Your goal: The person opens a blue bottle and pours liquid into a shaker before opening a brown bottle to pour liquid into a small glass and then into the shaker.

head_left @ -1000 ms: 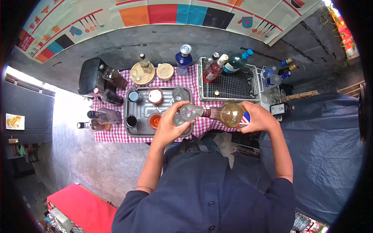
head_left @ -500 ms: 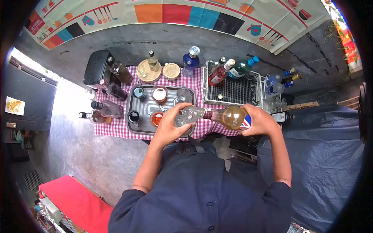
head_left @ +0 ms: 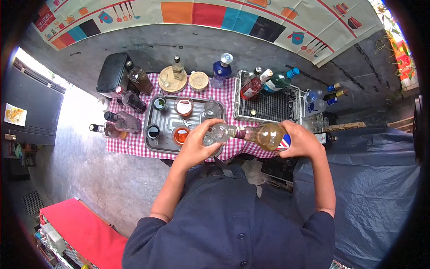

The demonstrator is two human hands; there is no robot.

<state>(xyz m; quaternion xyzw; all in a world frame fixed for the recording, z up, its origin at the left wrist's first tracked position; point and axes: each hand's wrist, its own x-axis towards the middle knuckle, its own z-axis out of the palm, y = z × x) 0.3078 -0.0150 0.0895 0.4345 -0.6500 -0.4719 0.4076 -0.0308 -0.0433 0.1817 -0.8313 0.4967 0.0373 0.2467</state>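
Observation:
My left hand [head_left: 198,142] is closed round a small clear glass [head_left: 220,133], thumb on the near side and fingers on the far side. My right hand [head_left: 299,138] grips the base end of a glass bottle [head_left: 268,136] of pale yellow liquid, with a blue, red and white label beside the palm. The bottle lies tipped leftward, its mouth right at the rim of the small glass. Beneath my left hand is a grey tray [head_left: 165,130] bearing an orange-red drink [head_left: 181,135], a foam-topped drink [head_left: 183,106], two dark-filled glasses and clear glasses.
Several bottles [head_left: 123,122] stand along the left of the checked tablecloth [head_left: 130,145]. At the back are two round wooden boards [head_left: 198,81] and a blue-topped bottle [head_left: 221,71]. A white wire basket [head_left: 268,118] holds bottles on the right, and a dark sheet [head_left: 358,188] hangs beyond.
The whole view has shifted slightly. Both hands keep their grips, with the bottle still tipped at the small glass.

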